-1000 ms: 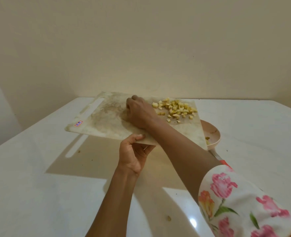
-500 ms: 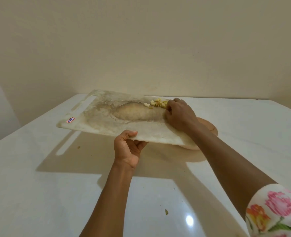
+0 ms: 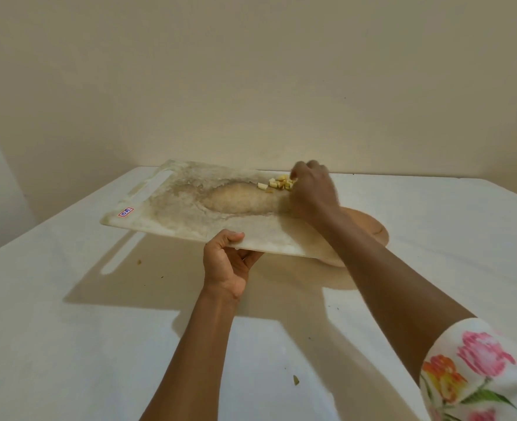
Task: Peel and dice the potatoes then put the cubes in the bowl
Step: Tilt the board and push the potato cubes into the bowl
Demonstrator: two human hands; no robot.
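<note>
**Potato cubes going off the board, into the bowl**

Potato cubes [image 3: 278, 182]: a small cluster sits at the far edge of the cutting board [image 3: 190, 205], toward its right end. No whole potato, peeler or knife is in view. I judge peeling and dicing done and the transfer in hand.

Board: raised clear of the table [image 3: 68, 329], with its shadow thrown beneath. Its right end hangs over the bowl [image 3: 369, 229]. Only the bowl's right rim shows; the rest is under the board and forearm, so its contents are hidden.

Left hand [image 3: 228, 262]: grips the board's near edge, thumb on top and fingers curled underneath, carrying the weight.

Right hand [image 3: 312, 189]: on the board just right of the cubes and touching the cluster, fingers bent down. It is motion-blurred, so I can't tell whether it pinches cubes or only rakes them.

Next move, as I judge it: draw the cluster rightward off the board's end so it drops inside the rim. This calls for keeping the board's end over the bowl and holding it steady. The cubes lie close to the far edge, so a loose sweep could send some off the back onto the table.

Also noted: a red-bordered sticker [image 3: 125, 212] near the board's left end, a floral sleeve [image 3: 476, 369] on the right arm, and a small scrap [image 3: 295, 380] on the table.
</note>
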